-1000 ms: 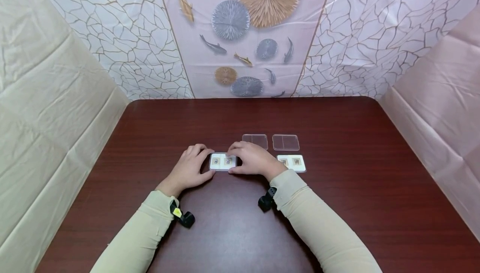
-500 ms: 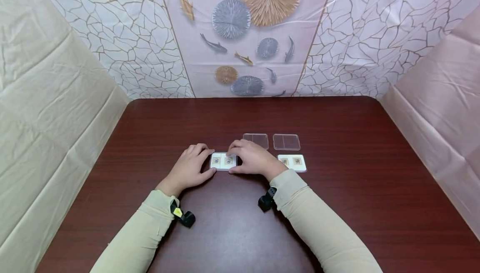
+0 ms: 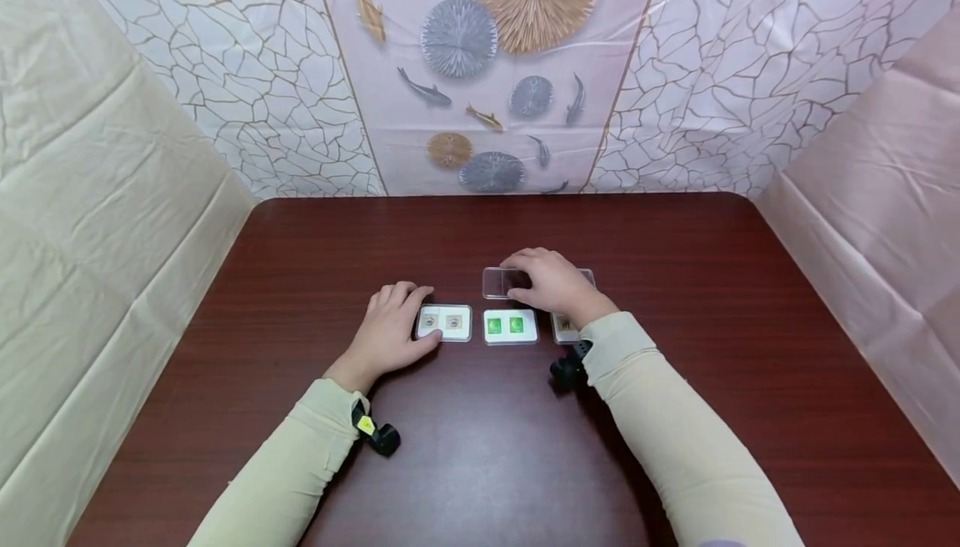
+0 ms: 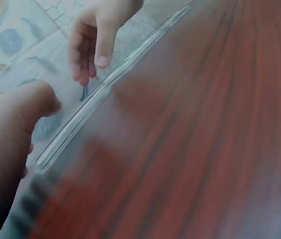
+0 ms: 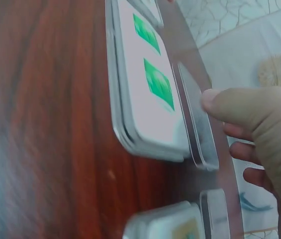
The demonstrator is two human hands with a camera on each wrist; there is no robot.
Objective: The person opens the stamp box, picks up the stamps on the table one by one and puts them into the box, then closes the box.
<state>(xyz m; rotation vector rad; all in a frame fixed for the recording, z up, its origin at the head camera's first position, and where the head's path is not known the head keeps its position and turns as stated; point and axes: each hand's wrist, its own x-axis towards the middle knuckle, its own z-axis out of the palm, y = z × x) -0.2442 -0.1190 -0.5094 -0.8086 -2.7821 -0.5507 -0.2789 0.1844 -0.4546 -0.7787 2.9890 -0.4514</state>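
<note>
My left hand (image 3: 390,326) lies at the left end of a flat clear case (image 3: 461,312) with a white insert and two small brownish pictures. Its thumb overlaps the case's near edge, the fingers spread past the far corner. To the right sits a similar case (image 3: 492,338) with two green pictures, large in the right wrist view. Farther back, my right hand (image 3: 555,278) reaches over a clear rectangular lid (image 3: 492,283). Thumb and fingers stand apart over the lid's right half; in the right wrist view the thumb tip overlaps that lid's edge.
A third case (image 3: 562,329) is partly covered by the right wrist. Behind the right hand, a second clear lid (image 3: 589,276) shows only its corner. All lie on a dark red-brown wooden table (image 3: 337,238), with a patterned cloth (image 3: 487,113) hanging beyond its far edge.
My right hand has left the left case and moved right and back to the clear lid, uncovering the green-pictured case. The left thumb has shifted slightly right; the left hand stays by its case.
</note>
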